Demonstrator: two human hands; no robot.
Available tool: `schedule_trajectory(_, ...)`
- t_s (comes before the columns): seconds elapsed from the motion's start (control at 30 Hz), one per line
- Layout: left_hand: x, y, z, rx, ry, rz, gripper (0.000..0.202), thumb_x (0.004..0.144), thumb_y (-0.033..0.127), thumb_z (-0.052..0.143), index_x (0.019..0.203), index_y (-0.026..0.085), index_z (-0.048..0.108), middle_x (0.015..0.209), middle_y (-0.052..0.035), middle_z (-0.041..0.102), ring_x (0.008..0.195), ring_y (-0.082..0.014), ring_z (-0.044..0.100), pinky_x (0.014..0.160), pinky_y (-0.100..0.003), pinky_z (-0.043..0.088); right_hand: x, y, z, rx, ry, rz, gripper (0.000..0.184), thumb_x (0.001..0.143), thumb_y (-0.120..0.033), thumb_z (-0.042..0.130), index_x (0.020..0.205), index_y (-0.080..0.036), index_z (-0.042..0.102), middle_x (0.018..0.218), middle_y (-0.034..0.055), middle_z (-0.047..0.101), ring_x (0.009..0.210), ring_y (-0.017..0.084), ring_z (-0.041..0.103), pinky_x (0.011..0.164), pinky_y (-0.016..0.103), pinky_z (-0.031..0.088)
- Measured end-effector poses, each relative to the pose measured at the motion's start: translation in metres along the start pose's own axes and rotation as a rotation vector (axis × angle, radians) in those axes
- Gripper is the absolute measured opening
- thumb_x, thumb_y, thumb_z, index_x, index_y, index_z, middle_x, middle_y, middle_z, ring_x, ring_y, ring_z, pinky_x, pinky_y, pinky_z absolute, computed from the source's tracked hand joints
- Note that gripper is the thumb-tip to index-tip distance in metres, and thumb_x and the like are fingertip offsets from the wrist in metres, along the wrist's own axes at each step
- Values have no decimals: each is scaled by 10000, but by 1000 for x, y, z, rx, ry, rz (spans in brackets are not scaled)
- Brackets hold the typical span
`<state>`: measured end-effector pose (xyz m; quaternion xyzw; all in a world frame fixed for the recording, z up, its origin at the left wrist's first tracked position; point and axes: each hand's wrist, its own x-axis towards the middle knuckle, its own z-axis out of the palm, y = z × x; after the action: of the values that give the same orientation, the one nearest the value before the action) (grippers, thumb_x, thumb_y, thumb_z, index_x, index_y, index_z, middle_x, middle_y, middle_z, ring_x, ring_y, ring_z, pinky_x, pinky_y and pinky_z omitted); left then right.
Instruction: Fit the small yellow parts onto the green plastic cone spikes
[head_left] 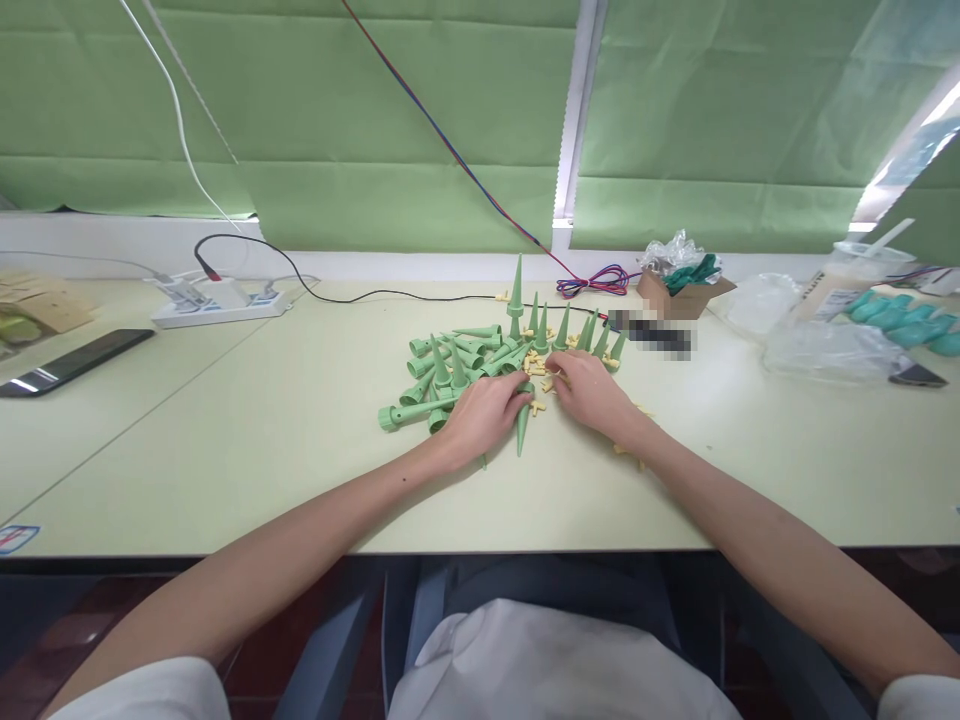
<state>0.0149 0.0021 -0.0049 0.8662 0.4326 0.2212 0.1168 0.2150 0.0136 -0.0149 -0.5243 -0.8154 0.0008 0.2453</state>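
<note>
My left hand (487, 412) is closed around the wide end of a green plastic plant-watering spike (522, 432), whose point is directed toward me. Beside it, the bent fingers of my right hand (589, 388) are closed at a small yellow T-shaped piece (558, 377), partly hidden by the fingertips. More yellow T-shaped pieces (537, 407) lie loose between and around the hands. To the left is a heap of green spikes (420, 410), most on their sides, a few upright. Several spikes stand point-up behind my hands, among them a tall one (515, 290) on a green cap.
At the back left are a white power strip (225, 308) and a black phone (75, 362). A coiled red-blue cable (600, 281), a cardboard box (686, 293) and a pixelated dark object (651, 333) are at the back right. Farther right stands a plastic cup (844, 280) beside clear bags.
</note>
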Motion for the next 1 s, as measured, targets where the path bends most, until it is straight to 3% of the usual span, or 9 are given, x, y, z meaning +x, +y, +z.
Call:
schedule_trajectory(0.33,-1,0,0,2,53,14,346,996,282,430,1286,168,580,938,-83,725,850,-246,675,734,-321,475,1,0,-2,-16,-32,-17,335,885,-26,384,1099,-125,621,1063,160,680,1069,289,583,910,383,417)
schedule_trajectory(0.5,-2,4,-3,-6,117,20,349,994,297,435,1278,169,593,888,-59,718,784,-221,656,717,-311,461,2,2,2,-18,-48,-39,289,948,-99,379,1117,-111,613,1139,187,649,1104,301,564,938,406,407)
schedule_trajectory(0.7,-2,5,-3,-19,115,14,321,976,271,458,1240,165,607,806,-30,707,713,-199,637,678,-306,445,0,3,4,-46,-75,-59,360,913,-25,378,1184,-106,600,1237,181,623,1168,303,541,945,398,394)
schedule_trajectory(1.0,-3,6,-3,-19,102,12,307,968,270,457,1206,172,624,799,-34,699,694,-197,628,649,-302,433,0,-1,1,-58,-75,-51,295,925,-45,396,1083,-138,627,1022,153,656,1004,278,579,860,362,405)
